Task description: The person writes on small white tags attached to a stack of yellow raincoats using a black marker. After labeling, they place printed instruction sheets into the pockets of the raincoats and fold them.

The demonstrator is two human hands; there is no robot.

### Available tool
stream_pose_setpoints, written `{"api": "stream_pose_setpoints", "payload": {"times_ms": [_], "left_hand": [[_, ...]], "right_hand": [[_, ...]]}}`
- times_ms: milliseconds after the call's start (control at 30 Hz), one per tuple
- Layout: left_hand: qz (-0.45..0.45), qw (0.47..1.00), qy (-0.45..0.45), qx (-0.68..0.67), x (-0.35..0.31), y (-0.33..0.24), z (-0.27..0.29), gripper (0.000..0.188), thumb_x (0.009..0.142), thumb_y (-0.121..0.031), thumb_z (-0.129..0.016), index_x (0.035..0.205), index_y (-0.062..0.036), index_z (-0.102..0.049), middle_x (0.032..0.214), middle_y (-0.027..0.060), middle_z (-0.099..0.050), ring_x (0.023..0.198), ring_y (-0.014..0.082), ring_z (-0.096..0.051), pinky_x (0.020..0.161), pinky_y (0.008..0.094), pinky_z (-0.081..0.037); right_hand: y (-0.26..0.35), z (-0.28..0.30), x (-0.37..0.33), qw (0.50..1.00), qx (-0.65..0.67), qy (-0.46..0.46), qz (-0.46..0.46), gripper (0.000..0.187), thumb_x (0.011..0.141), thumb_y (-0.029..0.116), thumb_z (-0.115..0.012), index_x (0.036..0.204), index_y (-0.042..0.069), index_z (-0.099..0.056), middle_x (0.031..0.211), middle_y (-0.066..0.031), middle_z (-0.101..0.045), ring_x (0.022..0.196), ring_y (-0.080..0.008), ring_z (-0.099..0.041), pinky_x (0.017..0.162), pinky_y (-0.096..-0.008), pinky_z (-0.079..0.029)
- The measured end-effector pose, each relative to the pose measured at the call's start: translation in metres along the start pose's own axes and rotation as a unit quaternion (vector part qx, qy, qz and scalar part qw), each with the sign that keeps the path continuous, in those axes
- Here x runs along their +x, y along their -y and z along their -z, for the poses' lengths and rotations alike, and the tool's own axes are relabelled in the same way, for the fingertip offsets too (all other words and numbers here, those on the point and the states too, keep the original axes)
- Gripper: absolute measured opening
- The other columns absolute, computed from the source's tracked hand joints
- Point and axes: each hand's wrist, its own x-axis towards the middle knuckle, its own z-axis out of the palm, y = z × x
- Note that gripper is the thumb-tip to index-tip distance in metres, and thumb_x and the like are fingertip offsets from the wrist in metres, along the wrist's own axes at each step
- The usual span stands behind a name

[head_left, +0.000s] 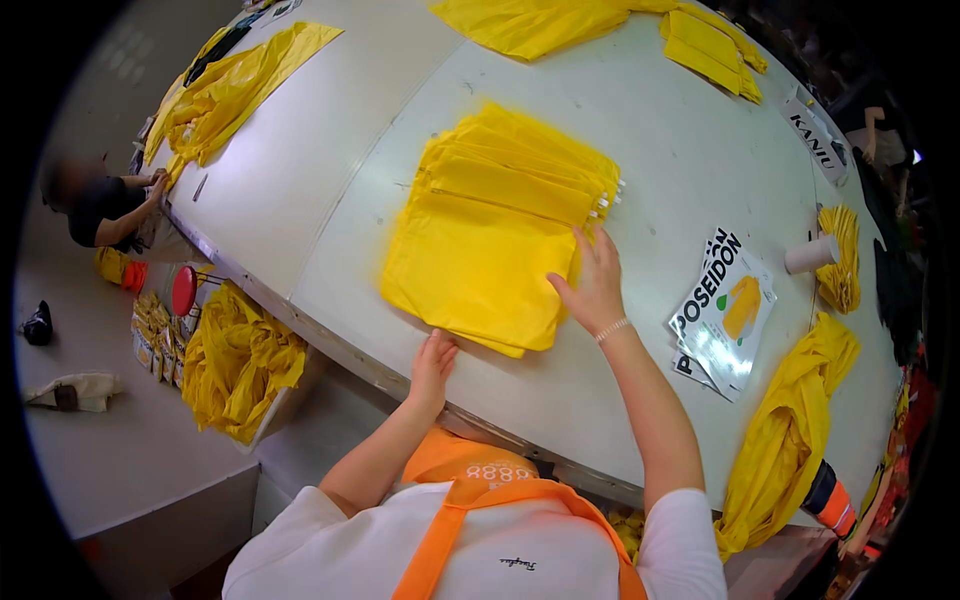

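A stack of folded yellow garments [490, 270], smooth and plastic-looking, lies on the white table [340, 280] in front of me. Its upper layers fan out toward the far side, and small white tags stick out along the right edge. My right hand [597, 282] rests at that right edge, thumb spread away from the fingers. At the near edge, my left hand [432, 370] touches the stack with its fingers stretched out. Neither hand is wrapped round anything.
Printed packaging sheets [727, 310] lie to the right, near a white roll [812, 255] and a folded yellow bundle [840, 260]. A loose yellow garment [785, 430] hangs over the near right edge. At the left stands a bin of yellow garments [240, 360]; another person [110, 210] works beyond.
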Motion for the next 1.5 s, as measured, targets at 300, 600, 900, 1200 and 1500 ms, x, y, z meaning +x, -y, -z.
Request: {"api": "stream_pose_setpoints", "payload": {"times_ms": [300,600,900,1200,1500], "left_hand": [[0.150,0.964,0.168,-0.141,0.064,-0.066,-0.057,0.056,0.091,-0.033,-0.060,0.136,-0.0076,-0.039,0.135,0.0071,-0.049,0.123,0.0229,-0.047,0.104,0.0404,-0.037],[0.028,0.994,0.062,0.087,0.118,-0.124,-0.024,0.043,0.086,-0.017,-0.064,0.124,-0.0029,-0.050,0.118,0.0094,-0.059,0.108,0.0215,-0.056,0.091,0.0361,-0.046],[-0.163,0.862,0.110,0.467,0.264,-0.295,-0.029,0.041,0.081,-0.009,-0.068,0.115,0.0060,-0.054,0.102,0.0173,-0.065,0.082,0.0250,-0.066,0.070,0.0343,-0.055],[-0.585,0.604,-0.023,0.541,0.107,-0.270,-0.043,0.056,0.088,-0.013,-0.060,0.137,0.0028,-0.036,0.138,0.0206,-0.040,0.129,0.0329,-0.039,0.107,0.0404,-0.031],[-0.465,0.699,0.107,0.533,-0.010,-0.076,-0.032,0.047,0.084,-0.002,-0.062,0.129,0.0008,-0.046,0.129,0.0165,-0.050,0.120,0.0286,-0.047,0.102,0.0373,-0.036]], "right_hand": [[-0.086,-0.066,0.248,0.955,-0.191,0.147,-0.176,0.079,0.087,0.064,-0.041,0.143,0.010,-0.034,0.146,-0.0185,-0.034,0.138,-0.0318,-0.026,0.112,-0.0458,-0.021],[-0.066,-0.034,0.169,0.857,0.041,0.277,-0.433,0.071,0.091,0.061,-0.035,0.125,0.002,-0.054,0.120,-0.0225,-0.058,0.112,-0.0337,-0.055,0.098,-0.0430,-0.041],[0.058,-0.125,0.026,0.860,0.189,0.224,-0.419,0.057,0.094,0.050,-0.039,0.110,-0.001,-0.060,0.105,-0.0246,-0.063,0.100,-0.0419,-0.059,0.087,-0.0458,-0.045],[-0.216,0.084,-0.109,0.840,-0.187,-0.303,-0.409,0.029,0.080,0.020,-0.067,0.099,-0.003,-0.062,0.102,-0.0221,-0.061,0.099,-0.0362,-0.058,0.088,-0.0410,-0.045],[-0.325,0.177,-0.172,0.759,-0.004,0.041,-0.650,0.083,0.056,0.045,-0.087,0.111,-0.010,-0.059,0.115,-0.0220,-0.062,0.101,-0.0310,-0.063,0.084,-0.0346,-0.052]]}}
